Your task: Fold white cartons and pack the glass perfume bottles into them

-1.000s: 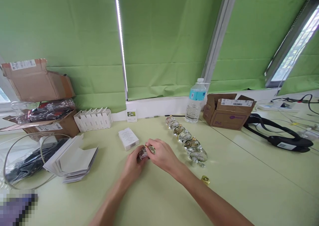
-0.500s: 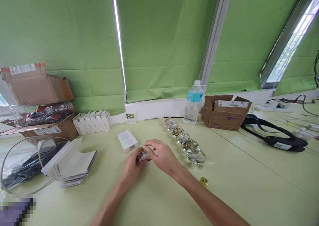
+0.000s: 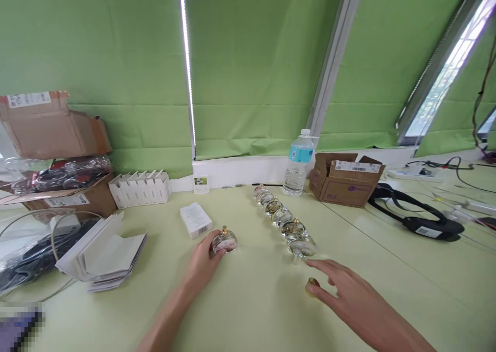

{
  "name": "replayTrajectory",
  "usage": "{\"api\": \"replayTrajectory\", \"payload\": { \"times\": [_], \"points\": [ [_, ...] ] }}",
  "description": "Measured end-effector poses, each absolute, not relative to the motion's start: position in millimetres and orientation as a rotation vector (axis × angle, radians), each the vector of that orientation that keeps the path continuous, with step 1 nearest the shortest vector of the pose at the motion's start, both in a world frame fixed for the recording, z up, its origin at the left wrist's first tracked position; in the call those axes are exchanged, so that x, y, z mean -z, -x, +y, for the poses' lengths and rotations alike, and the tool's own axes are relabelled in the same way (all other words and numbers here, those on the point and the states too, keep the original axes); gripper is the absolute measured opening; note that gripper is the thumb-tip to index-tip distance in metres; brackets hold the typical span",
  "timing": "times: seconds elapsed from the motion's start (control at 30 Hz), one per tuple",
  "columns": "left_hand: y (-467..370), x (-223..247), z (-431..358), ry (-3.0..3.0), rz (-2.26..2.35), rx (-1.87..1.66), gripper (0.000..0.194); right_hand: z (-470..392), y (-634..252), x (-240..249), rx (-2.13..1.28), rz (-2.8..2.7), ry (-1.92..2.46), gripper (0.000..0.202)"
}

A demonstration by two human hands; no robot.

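Observation:
My left hand (image 3: 204,256) grips a round clear glass perfume bottle (image 3: 226,243) by its left side. The bottle stands upright on the table, its gold spray neck uncovered. Farther right, my right hand (image 3: 343,287) is open, thumb and index finger apart. Its thumb tip overlaps a small gold ring-shaped cap (image 3: 311,285) on the table; whether they touch I cannot tell. Past the index fingertip, a small clear cap (image 3: 298,256) sits at the near end of a row of similar perfume bottles (image 3: 293,227). A white carton (image 3: 196,219) lies just behind my left hand.
Several small white boxes (image 3: 141,189) line the back left, beside stacked cardboard boxes (image 3: 54,129). Folded white card (image 3: 110,259) lies at left. Behind the bottle row are a water bottle (image 3: 297,166) and a brown cardboard box (image 3: 344,184); a black headset (image 3: 430,225) lies farther right.
My right hand has left the perfume bottle and moved right and nearer, to the gold cap, with its fingers spread. The bottle's gold neck now shows. My left hand keeps its hold.

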State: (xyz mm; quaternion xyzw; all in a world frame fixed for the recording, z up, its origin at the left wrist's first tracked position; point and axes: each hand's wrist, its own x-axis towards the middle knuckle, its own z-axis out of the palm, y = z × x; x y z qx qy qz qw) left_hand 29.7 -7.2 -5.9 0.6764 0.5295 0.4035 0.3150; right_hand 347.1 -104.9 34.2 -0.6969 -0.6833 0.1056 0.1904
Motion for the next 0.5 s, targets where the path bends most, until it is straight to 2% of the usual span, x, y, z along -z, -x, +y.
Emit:
{"api": "replayTrajectory", "payload": {
  "times": [0.23,0.5],
  "points": [
    [-28,8,-9,-1.777,1.305,-1.066,0.043,-104,-332,-12,-0.343,-2.022,1.816,0.028],
    [-27,9,-6,-1.796,1.293,-1.05,0.043,-89,-281,-50,-0.377,-1.952,1.563,0.029]
  ]
}}
